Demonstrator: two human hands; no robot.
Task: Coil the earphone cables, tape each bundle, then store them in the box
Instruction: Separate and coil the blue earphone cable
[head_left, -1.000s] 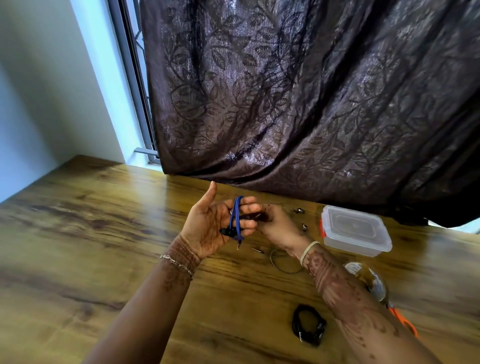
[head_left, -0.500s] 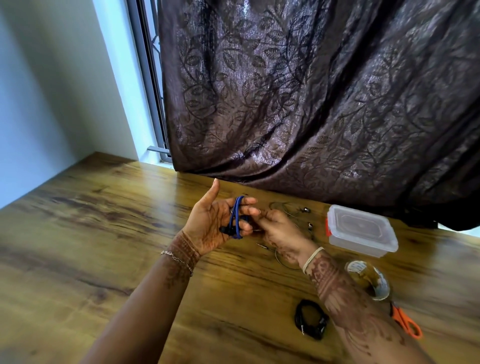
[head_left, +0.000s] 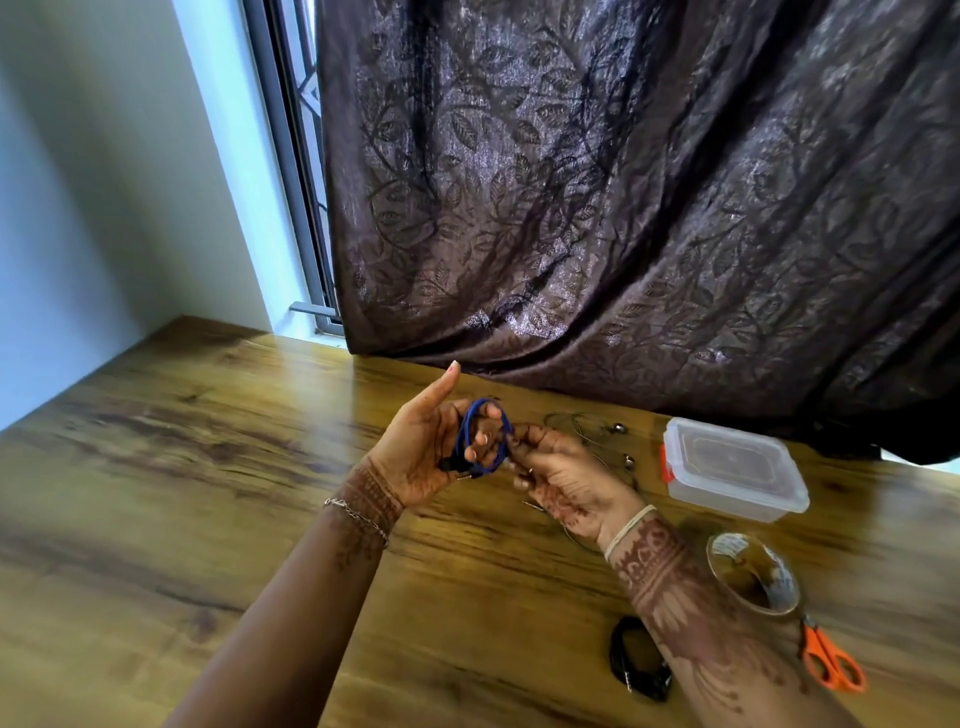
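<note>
Blue earphone cable (head_left: 480, 439) sits in a tight oval coil above the table (head_left: 208, 467), wrapped round curled fingers of the left hand (head_left: 415, 457), thumb pointing up; the right hand (head_left: 566, 478) pinches the coil's edge.

Left of the box (head_left: 727, 501), the left hand (head_left: 421, 452) and the right hand (head_left: 566, 478) cover parts of the blue cable (head_left: 464, 431), and its plug is too small to make out. The right hand also hides much of the grey earphone cable (head_left: 619, 429) on the tabletop (head_left: 208, 467). Nearer than the box, the right forearm (head_left: 701, 623) covers one side of the black bundle (head_left: 647, 687).
</note>
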